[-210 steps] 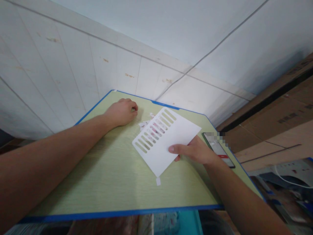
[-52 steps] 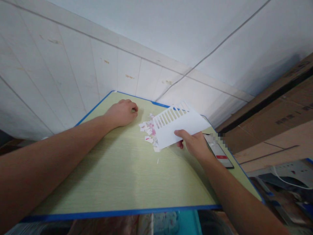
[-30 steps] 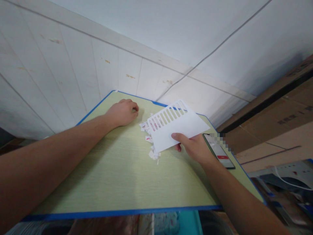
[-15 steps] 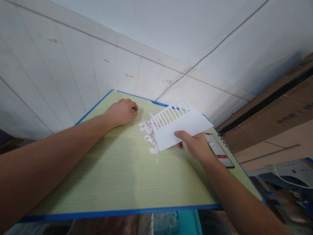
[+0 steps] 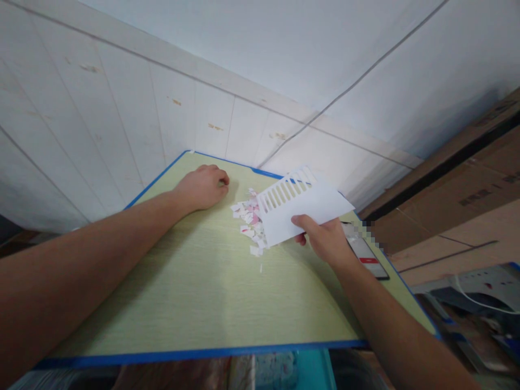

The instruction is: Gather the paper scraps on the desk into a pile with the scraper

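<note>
My right hand (image 5: 325, 238) grips a white sheet of paper (image 5: 296, 219) at its near edge, thumb on top and fingers underneath. A row of long rounded slots runs along the sheet's far side. The sheet is tilted above the table, its left edge over a pile of small torn paper scraps (image 5: 249, 216), white with some pink. Part of the pile is hidden beneath it. To the left of the scraps, my left hand (image 5: 203, 187) rests on the table with its fingers curled in a loose fist, and I see nothing in it.
The pale yellow-green table (image 5: 195, 303) has a blue edge. A phone (image 5: 368, 254) with its screen lit lies by my right wrist. Behind the table stands a white panelled wall (image 5: 134, 108) with a grey cable (image 5: 345, 89). Cardboard boxes (image 5: 455, 189) stand at the right.
The paper sheet has shifted slightly to the right with my right hand, and more of the scraps show at its left edge. My left hand has stayed in place.
</note>
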`<move>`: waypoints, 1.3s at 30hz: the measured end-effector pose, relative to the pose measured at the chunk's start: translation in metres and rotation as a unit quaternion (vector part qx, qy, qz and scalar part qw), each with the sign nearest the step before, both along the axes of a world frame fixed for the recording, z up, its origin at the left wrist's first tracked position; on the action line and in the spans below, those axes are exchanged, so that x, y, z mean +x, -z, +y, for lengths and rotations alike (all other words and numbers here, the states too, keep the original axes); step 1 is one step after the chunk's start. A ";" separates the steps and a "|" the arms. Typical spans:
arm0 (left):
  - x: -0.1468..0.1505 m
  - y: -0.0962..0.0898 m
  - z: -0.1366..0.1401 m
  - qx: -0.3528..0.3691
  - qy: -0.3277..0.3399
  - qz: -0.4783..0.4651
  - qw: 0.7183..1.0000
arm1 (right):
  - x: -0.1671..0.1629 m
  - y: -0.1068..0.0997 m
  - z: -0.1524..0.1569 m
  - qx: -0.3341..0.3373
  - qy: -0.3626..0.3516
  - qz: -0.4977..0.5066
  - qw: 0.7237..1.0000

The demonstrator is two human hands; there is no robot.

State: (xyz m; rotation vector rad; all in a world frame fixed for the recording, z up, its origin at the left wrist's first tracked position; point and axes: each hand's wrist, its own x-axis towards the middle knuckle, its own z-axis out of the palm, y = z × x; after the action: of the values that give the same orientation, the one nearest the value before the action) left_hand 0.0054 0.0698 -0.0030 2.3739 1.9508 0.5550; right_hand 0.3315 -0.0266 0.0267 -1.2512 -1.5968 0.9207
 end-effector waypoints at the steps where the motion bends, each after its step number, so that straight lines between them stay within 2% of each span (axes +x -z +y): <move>1: 0.000 0.000 0.000 -0.001 -0.001 0.002 1.000 | 0.000 0.000 0.000 -0.006 -0.008 0.000 1.000; 8: 0.001 -0.001 -0.002 0.001 -0.003 0.002 1.000 | 0.001 -0.004 0.001 -0.008 0.019 0.007 1.000; 13: 0.001 -0.003 -0.003 -0.002 0.000 0.005 1.000 | 0.002 0.000 -0.001 -0.030 -0.020 0.029 0.999; 18: 0.003 -0.004 -0.003 -0.005 -0.005 0.005 1.000 | 0.004 0.005 0.001 0.005 -0.011 0.039 0.999; 27: 0.003 -0.004 -0.003 -0.010 -0.003 0.015 1.000 | 0.004 0.000 0.002 -0.027 -0.050 0.030 0.998; 39: 0.004 -0.004 -0.003 -0.009 -0.006 0.012 1.000 | 0.003 -0.004 0.000 -0.026 -0.083 0.019 0.996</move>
State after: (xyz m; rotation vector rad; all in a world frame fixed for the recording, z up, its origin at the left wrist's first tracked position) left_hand 0.0094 0.0670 0.0009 2.3715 1.9721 0.5105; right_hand 0.3347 -0.0268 0.0303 -1.1435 -1.6743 1.0897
